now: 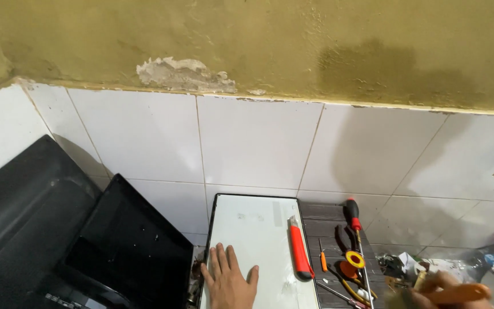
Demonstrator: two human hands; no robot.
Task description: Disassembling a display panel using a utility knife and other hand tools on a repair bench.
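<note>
While left hand [228, 280] lies flat | white panel [258, 229] under fingers [219, 257]

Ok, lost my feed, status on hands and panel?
Left hand flat on white panel, open. Right hand grips orange-handled tool, blurred. Red utility knife lies on panel's right edge.

Dark slatted bench [321, 220]; white panel [258, 234]; tools [350, 252]
</note>
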